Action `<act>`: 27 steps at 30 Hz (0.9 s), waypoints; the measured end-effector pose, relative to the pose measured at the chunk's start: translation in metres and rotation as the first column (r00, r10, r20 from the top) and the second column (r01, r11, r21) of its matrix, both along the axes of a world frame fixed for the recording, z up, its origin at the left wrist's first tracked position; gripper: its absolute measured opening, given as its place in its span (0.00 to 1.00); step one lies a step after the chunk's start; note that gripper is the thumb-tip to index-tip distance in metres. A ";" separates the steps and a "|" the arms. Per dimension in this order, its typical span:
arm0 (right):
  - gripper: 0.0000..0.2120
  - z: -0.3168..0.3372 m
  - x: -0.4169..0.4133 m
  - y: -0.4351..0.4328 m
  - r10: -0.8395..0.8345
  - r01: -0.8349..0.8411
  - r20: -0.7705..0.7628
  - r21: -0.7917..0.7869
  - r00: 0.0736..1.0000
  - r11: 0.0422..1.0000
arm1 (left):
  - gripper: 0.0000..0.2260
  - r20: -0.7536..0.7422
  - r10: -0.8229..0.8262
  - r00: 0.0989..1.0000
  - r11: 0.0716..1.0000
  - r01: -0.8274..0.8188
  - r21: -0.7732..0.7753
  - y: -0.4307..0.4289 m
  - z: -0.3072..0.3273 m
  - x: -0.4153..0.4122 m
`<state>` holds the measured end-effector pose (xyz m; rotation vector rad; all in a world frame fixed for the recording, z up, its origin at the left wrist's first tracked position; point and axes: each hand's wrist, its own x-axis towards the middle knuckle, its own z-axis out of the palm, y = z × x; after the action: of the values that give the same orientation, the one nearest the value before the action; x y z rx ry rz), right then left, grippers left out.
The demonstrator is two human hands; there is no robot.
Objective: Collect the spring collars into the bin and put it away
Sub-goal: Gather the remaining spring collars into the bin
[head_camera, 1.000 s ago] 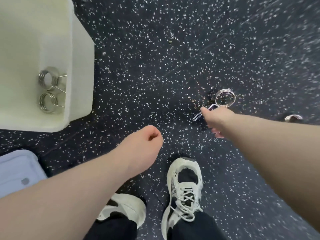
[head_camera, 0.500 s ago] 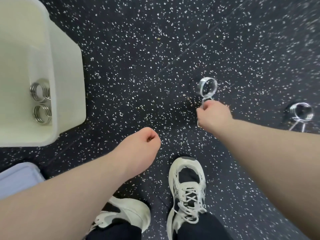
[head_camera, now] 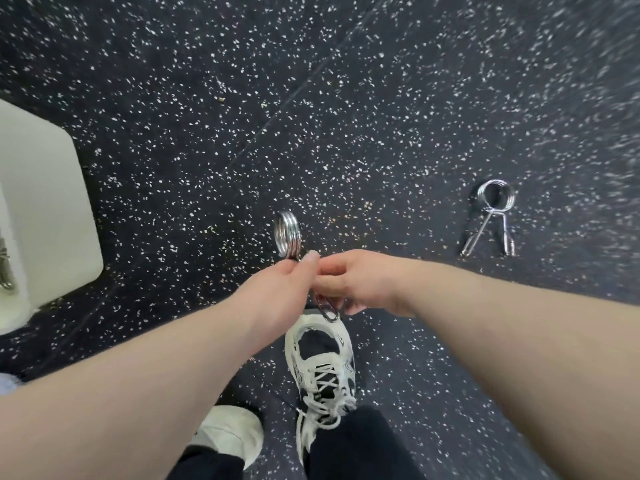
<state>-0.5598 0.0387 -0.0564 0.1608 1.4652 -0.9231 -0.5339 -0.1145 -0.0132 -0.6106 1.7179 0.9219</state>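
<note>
R hand [head_camera: 360, 282] curls fingers round spring collar [head_camera: 286, 237] handles, L hand [head_camera: 277, 289] pinches near coil, which points away. Bin [head_camera: 52, 220] lies well left, nearer L hand.

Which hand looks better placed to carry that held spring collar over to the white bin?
Probably the left hand: it pinches the held collar, and the bin sits on its side. The right hand, also gripping it, is nearer the floor collar.
</note>
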 end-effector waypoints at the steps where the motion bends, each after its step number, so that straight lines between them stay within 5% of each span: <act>1: 0.08 0.001 0.002 0.004 0.007 -0.007 -0.013 0.000 1.000 1.000 | 0.25 -0.007 -0.026 1.000 1.000 0.026 -0.013 0.005 -0.001 -0.001; 10: 0.08 -0.006 0.014 0.042 0.039 -0.039 -0.004 0.007 0.999 0.999 | 0.12 -0.132 -0.040 0.990 0.993 0.025 -0.117 0.037 -0.013 0.000; 14: 0.11 -0.008 0.014 0.068 0.093 -0.075 -0.068 0.228 0.993 0.971 | 0.11 -0.165 -0.037 0.986 0.995 0.021 -0.099 0.049 -0.023 -0.008; 18: 0.12 -0.035 0.013 0.120 -0.035 0.278 -0.369 0.632 0.929 0.723 | 0.11 -0.163 -0.005 0.987 0.998 -0.005 -0.060 0.058 -0.039 -0.016; 21: 0.17 -0.049 0.005 0.154 -0.187 0.543 -0.525 0.687 0.830 0.483 | 0.11 -0.170 -0.028 0.985 0.998 0.018 -0.060 0.060 -0.045 -0.021; 24: 0.23 -0.067 -0.004 0.173 -0.264 0.585 -0.522 0.721 0.811 0.371 | 0.11 -0.158 -0.042 0.987 0.999 0.036 -0.040 0.060 -0.048 -0.023; 27: 0.23 -0.083 -0.014 0.174 -0.321 0.524 -0.424 0.770 0.847 0.364 | 0.12 -0.162 -0.078 0.984 0.996 0.072 -0.044 0.055 -0.051 -0.019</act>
<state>-0.5734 0.2122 -0.1392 1.3290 2.0410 -0.4797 -0.5527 -0.0597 -0.0640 -0.5027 1.8958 0.9090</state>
